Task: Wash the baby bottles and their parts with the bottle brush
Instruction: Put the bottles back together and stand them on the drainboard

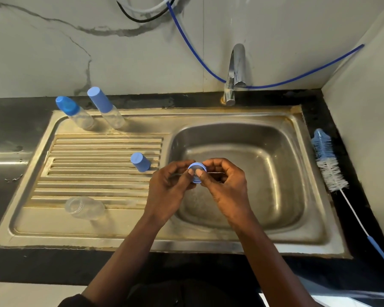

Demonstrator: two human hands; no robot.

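Over the left side of the sink basin (275,151), my left hand (169,189) and my right hand (224,185) together pinch a blue bottle collar ring (196,168), both thumbs on its near side. A blue cap (140,161) stands on the ribbed drainboard (87,173). An open clear bottle body (84,207) lies on its side at the drainboard's near edge. Two capped baby bottles (73,113) (105,107) stand at the back left. The bottle brush (329,165) lies on the black counter right of the sink.
A chrome tap (235,74) rises behind the basin; no water runs from it. A blue hose (297,77) and other cables hang along the marble wall. A white wall closes off the right side. Black countertop (9,120) surrounds the steel sink.
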